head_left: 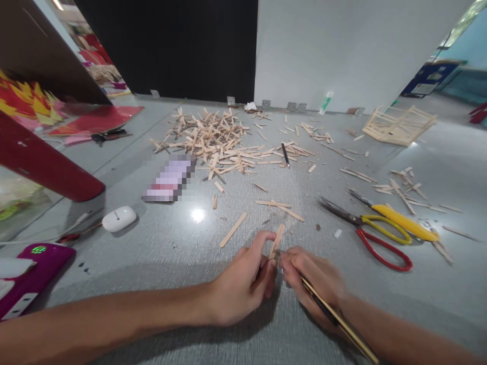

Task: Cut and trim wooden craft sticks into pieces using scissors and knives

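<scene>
While both hands meet low in the head view, the work sits between them on the grey counter (160, 253).

Left hand: the left hand (243, 281) is closed on a short craft stick (276, 241), thumb and forefinger pinching its lower end so it stands tilted up and away.

Right hand: the right hand (314, 276) is closed around a slim gold-and-black craft knife (335, 319), held like a pen, its tip touching the base of the craft stick.

Where the stick is: at the near edge of the counter, between the two hands, lifted just off the surface.

Step in hand: by my reading, trimming or scoring the stick's lower end with the knife tip; how deep the cut goes cannot be told, as fingers hide it.

Next move calls for: a firm pinch from the left hand, fingertips kept out of the blade's path, and a short controlled stroke of the knife.

Nearby: loose sticks (233, 229) just ahead of the hands; scissors with red and yellow handles (376, 235) to the right; a big pile of sticks (213, 139) farther back.

Far right: a stick-built frame (397, 125), well apart from the hands.

Left side: a white mouse (118, 218) near the counter's edge.
</scene>
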Motion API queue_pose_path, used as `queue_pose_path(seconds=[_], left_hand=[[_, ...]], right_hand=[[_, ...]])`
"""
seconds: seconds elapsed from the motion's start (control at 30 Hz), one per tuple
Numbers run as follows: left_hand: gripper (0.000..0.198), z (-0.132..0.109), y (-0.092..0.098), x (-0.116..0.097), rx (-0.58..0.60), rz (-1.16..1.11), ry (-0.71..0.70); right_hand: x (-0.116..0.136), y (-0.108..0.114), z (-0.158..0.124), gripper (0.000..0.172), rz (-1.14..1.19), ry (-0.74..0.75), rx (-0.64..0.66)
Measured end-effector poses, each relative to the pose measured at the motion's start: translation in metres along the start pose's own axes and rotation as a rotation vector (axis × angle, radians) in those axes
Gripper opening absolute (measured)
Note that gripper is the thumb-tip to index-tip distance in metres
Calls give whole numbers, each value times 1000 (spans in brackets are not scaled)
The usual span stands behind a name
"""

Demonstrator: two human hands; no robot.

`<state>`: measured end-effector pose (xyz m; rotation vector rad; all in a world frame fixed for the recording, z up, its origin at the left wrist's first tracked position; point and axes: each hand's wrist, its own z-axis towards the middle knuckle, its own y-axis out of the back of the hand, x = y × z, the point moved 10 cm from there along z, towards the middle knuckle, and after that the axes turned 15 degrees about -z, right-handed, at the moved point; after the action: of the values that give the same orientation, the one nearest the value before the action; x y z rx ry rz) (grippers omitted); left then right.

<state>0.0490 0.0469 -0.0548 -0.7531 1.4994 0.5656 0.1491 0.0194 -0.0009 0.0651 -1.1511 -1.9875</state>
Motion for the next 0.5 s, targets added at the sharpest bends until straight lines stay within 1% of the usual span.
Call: queue_pose_path(seconds=[0.17,0.27,0.33,0.4,0.47,0.5], left_hand=[[33,3,2,3,-14,-30,12],[38,4,3,7,-24,-120,74],[37,3,4,11,2,-180,178],[28,2,8,17,43,-177,330],[20,0,17,18,81,-97,464],[21,1,23,15,100,-44,483]], right_hand=[[-2,-2,-3,25,-59,-27,-7],[-7,1,2,26,-47,-74,-18],[-20,5,6,29,-12,-187,-6],[-33,9,6,31,49,-291,14],[-41,12,5,24,130,-329,39],[-42,13,4,18,166,-316,55]])
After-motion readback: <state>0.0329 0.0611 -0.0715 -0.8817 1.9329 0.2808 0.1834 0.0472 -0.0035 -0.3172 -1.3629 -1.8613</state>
